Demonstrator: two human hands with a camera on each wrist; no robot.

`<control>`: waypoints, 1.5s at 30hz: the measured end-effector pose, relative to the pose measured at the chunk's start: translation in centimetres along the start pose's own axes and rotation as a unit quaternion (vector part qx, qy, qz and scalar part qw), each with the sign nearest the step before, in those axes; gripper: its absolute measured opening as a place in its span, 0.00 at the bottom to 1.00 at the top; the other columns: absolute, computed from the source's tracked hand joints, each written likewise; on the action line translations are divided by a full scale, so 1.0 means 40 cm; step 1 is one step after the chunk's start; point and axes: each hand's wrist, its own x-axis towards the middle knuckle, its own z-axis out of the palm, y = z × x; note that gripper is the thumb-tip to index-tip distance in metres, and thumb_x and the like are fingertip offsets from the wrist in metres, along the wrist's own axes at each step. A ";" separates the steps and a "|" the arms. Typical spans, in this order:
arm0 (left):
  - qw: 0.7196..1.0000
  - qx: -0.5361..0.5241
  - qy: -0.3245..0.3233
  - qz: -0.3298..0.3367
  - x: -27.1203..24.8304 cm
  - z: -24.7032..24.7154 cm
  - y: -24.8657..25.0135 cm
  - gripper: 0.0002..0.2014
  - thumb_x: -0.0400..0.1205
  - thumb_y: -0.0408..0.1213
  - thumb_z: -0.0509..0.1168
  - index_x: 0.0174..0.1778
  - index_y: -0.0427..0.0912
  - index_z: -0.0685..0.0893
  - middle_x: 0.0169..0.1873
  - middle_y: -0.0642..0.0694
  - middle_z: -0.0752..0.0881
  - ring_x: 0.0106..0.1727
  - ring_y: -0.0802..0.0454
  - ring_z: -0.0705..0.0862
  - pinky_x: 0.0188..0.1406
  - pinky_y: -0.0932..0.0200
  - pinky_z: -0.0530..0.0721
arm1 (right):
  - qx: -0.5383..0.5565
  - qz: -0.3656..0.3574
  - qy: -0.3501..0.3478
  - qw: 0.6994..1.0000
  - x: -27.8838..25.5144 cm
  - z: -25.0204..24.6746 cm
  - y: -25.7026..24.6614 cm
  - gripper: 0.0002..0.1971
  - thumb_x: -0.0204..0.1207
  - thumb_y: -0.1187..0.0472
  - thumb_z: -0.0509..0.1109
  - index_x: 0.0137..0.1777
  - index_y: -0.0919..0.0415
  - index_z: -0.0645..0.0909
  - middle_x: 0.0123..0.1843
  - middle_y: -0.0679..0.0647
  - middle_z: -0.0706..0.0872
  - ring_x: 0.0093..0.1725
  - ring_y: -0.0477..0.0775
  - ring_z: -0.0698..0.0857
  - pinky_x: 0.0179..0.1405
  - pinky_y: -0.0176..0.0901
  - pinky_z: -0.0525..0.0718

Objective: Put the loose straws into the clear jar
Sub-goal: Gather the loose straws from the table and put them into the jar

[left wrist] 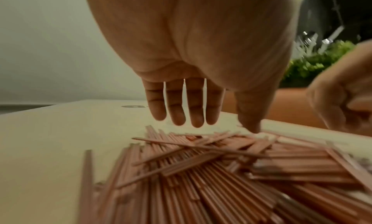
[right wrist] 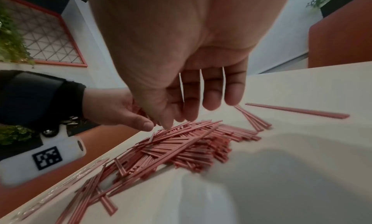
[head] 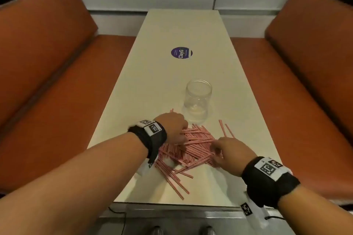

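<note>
Both hands, left hand [head: 172, 127] and right hand [head: 232, 151], hovered released over the straws [head: 193, 147] at lower centre; better to rake them parallel before lifting toward the empty clear jar [head: 198, 99] just above.

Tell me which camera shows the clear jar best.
The head view: the clear jar stands whole and upright beyond the straws, empty. Neither wrist view shows the jar plainly, only hands, straws and table.
</note>
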 end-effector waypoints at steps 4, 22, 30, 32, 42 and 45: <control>0.998 0.055 -0.015 0.031 0.026 0.005 0.054 0.35 0.64 0.72 0.67 0.56 0.47 0.82 0.50 0.46 0.82 0.52 0.45 0.81 0.52 0.48 0.83 | -0.007 0.001 -0.003 1.000 0.000 0.011 0.016 0.12 0.75 0.49 0.65 0.55 0.51 0.83 0.50 0.49 0.84 0.47 0.51 0.82 0.48 0.44 0.81; 0.969 0.120 -0.019 0.216 0.031 0.041 0.129 0.19 0.75 0.54 0.66 0.55 0.45 0.83 0.48 0.46 0.82 0.50 0.46 0.79 0.50 0.47 0.83 | 0.010 0.083 0.015 0.996 -0.004 0.006 0.048 0.16 0.76 0.46 0.66 0.59 0.51 0.82 0.54 0.50 0.83 0.52 0.51 0.82 0.52 0.43 0.80; 0.977 0.074 -0.002 0.199 0.029 0.047 0.134 0.13 0.83 0.43 0.57 0.55 0.42 0.83 0.48 0.45 0.82 0.51 0.45 0.80 0.48 0.50 0.80 | 0.036 0.098 0.039 0.994 -0.010 -0.009 0.066 0.15 0.77 0.46 0.64 0.58 0.50 0.82 0.52 0.49 0.85 0.49 0.49 0.81 0.52 0.42 0.80; 0.980 0.041 0.015 0.192 0.028 0.048 0.128 0.14 0.85 0.44 0.56 0.55 0.42 0.83 0.48 0.46 0.83 0.51 0.46 0.81 0.51 0.49 0.81 | 0.055 0.103 0.045 0.992 -0.010 -0.019 0.074 0.14 0.78 0.47 0.64 0.59 0.51 0.82 0.52 0.48 0.85 0.47 0.48 0.80 0.50 0.40 0.79; 0.924 -0.361 0.127 0.015 -0.007 0.036 0.057 0.07 0.85 0.42 0.59 0.48 0.47 0.83 0.36 0.54 0.82 0.39 0.55 0.80 0.35 0.62 0.72 | 0.138 0.128 0.083 0.979 0.052 -0.037 0.072 0.17 0.84 0.48 0.56 0.60 0.57 0.81 0.55 0.55 0.86 0.50 0.52 0.81 0.49 0.43 0.75; 0.837 -0.513 0.187 -0.033 0.001 0.033 0.035 0.08 0.87 0.38 0.56 0.48 0.45 0.81 0.39 0.51 0.86 0.42 0.53 0.84 0.44 0.59 0.81 | 0.069 0.109 0.044 0.991 0.090 -0.024 0.041 0.21 0.80 0.47 0.63 0.69 0.54 0.76 0.64 0.53 0.81 0.58 0.51 0.80 0.59 0.43 0.77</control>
